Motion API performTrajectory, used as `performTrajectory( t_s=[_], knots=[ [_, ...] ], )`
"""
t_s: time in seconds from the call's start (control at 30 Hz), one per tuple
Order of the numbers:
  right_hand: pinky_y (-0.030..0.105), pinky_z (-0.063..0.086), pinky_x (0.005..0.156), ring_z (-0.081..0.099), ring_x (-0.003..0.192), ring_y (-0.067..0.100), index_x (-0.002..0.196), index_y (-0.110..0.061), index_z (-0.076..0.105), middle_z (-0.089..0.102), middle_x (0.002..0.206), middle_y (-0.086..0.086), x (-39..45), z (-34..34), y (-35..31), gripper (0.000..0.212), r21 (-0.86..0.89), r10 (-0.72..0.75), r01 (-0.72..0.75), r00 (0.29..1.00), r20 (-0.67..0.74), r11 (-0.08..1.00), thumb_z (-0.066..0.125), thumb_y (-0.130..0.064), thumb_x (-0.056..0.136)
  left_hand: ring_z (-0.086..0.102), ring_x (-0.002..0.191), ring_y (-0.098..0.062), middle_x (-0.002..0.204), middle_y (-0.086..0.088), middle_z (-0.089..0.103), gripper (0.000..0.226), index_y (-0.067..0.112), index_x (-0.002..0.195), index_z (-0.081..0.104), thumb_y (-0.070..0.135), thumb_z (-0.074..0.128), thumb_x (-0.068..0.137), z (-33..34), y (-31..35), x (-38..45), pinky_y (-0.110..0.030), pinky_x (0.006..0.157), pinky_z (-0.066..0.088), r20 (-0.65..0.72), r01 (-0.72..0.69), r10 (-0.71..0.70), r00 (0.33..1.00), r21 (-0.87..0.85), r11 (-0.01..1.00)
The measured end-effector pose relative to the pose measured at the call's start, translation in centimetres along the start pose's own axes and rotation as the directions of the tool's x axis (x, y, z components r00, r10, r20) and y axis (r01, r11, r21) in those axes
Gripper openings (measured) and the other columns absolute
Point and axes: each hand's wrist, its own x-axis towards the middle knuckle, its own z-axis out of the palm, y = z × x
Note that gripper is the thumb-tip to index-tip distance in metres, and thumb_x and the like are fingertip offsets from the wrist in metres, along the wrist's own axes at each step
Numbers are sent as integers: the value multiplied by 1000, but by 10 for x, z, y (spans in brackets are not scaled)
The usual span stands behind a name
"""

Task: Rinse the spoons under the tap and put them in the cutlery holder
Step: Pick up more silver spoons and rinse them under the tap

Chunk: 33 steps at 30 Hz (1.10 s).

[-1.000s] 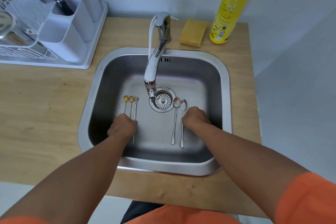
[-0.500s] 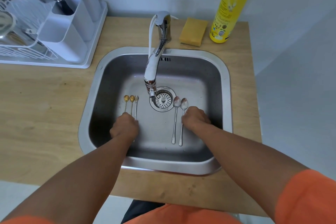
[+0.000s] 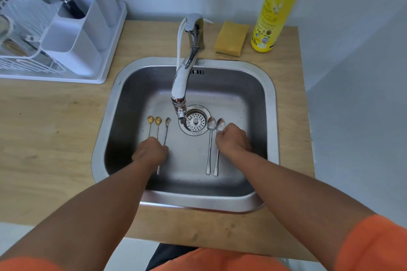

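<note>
Right hand [image 3: 233, 139] nearer spoon bowls than before, both hands' fingers curled, grip unclear, in steel sink [image 3: 269, 99], wooden counter [image 3: 55, 127]

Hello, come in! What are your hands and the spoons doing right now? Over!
Left hand and right hand down on spoon handles. Five spoons lie in sink. Tap dry, nothing blocking.

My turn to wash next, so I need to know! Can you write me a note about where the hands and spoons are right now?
Left hand: down in the sink, over the handles of three small spoons; whether it has a grip on them is hidden.
Right hand: beside the two big spoons, covering part of the outer one; grip unclear.
All five spoons lie flat on the sink floor.
Tap: no water seen running.
Done: nothing rinsed yet.
Left: rinse each spoon, then drop it in the cutlery holder back left.
</note>
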Motion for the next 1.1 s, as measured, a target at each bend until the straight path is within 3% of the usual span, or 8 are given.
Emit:
performTrajectory(
  t_s=[0.13,0.27,0.4,0.5,0.63,0.8,0.93,1.1],
  knots=[
    [37,54,81,64,91,33,99,-23,61,69,105,3,-3,-1,-6,26,95,-16,19,999,-34,995,46,-44,98,57,83,-27,99,-5,63,19,19,92,56,38,54,95,3,7,-1,-33,72,44,-1,-85,87,996,203,976],
    [32,48,73,63,86,28,92,-25,60,68,95,-3,-6,6,-12,19,198,-76,70,997,26,978,51,-40,98,58,83,-27,93,-3,59,22,17,89,56,37,51,95,5,11,-4,-33,72,43,40,-106,101,994,196,975],
    [30,46,74,64,89,21,92,-24,69,69,96,-7,-4,15,-19,18,311,-191,122,960,202,943,58,-37,95,56,69,-27,83,-11,60,26,7,85,58,30,52,96,4,17,-11,-30,62,43,163,-41,80,983,-228,973],
    [26,46,63,58,66,14,89,-24,72,74,91,-6,-4,18,-26,20,410,-213,71,927,310,909,62,-40,96,41,60,-24,76,-16,55,28,4,84,64,24,54,100,0,21,-24,-25,50,29,276,-3,142,951,-448,894],
    [13,37,41,54,60,12,86,-28,73,76,86,-9,-4,17,-32,18,489,-172,-43,906,386,871,66,-41,97,48,62,-16,76,-5,58,28,6,93,69,29,57,104,-6,20,-43,-23,46,35,391,-21,276,878,-546,838],
    [15,35,42,53,59,11,85,-22,74,76,72,-12,-5,13,-33,15,502,-175,-57,898,403,863,73,-34,94,51,59,-10,81,-1,60,24,10,94,67,30,60,103,-4,21,-55,-22,49,40,436,-42,377,817,-608,793],
    [19,34,42,49,52,8,82,-21,75,76,85,-3,-3,10,-30,13,461,-192,2,911,365,888,74,-29,92,57,72,-14,100,1,74,33,10,101,71,40,58,104,-6,21,-55,-23,51,44,399,-130,383,833,-532,837],
    [19,37,47,51,52,4,87,-14,77,79,96,6,-4,11,-19,17,404,-256,114,912,319,908,74,-29,93,62,81,-18,107,-5,75,28,13,104,72,36,55,106,-6,29,-43,-28,66,46,111,-200,318,941,-574,794]
  ],
)
